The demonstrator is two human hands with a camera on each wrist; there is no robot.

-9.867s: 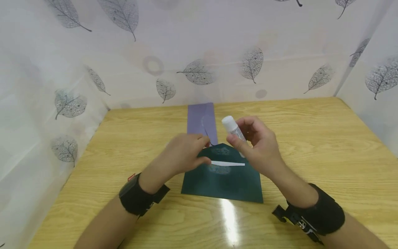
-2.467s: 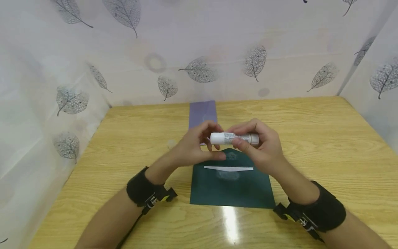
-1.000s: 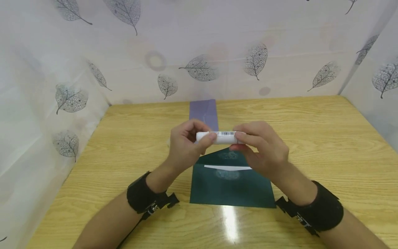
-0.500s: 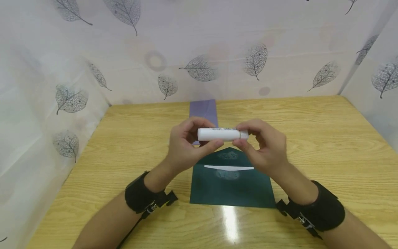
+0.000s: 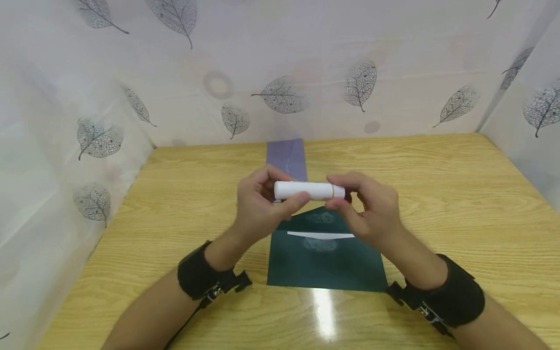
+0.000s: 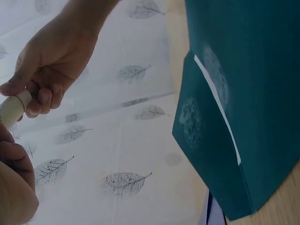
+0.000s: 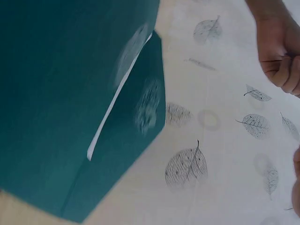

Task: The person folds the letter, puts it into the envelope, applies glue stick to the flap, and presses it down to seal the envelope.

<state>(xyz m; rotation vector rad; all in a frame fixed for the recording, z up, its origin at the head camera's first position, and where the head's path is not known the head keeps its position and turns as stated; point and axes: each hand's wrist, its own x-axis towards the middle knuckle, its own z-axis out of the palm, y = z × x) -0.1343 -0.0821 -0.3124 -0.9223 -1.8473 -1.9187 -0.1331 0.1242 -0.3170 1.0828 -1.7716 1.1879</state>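
Note:
Both hands hold a white glue stick (image 5: pixel 306 190) level above a dark green envelope (image 5: pixel 325 270). My left hand (image 5: pixel 259 204) grips its longer left part, thumb along the near side. At the right end, past a thin ring line, the thumb and fingers of my right hand (image 5: pixel 376 209) pinch the short end piece. The envelope lies with its pointed flap unfolded away from me, and a white paper edge (image 5: pixel 321 236) shows in its mouth. Whitish smears mark the flap (image 6: pixel 191 123) and the body below the mouth. In the right wrist view the glue stick is out of sight.
A purple envelope (image 5: pixel 286 155) lies behind the hands on the wood-grain table (image 5: pixel 197 194), partly hidden by the left hand. Leaf-printed white sheeting (image 5: pixel 323 58) closes off the back and sides. Each wrist wears a black camera strap (image 5: pixel 199 272).
Earlier the right hand alone held the glue stick tilted, with the left at the green envelope's mouth. The left has since taken hold too. Lately the stick has turned, its printed label rolling away from view.

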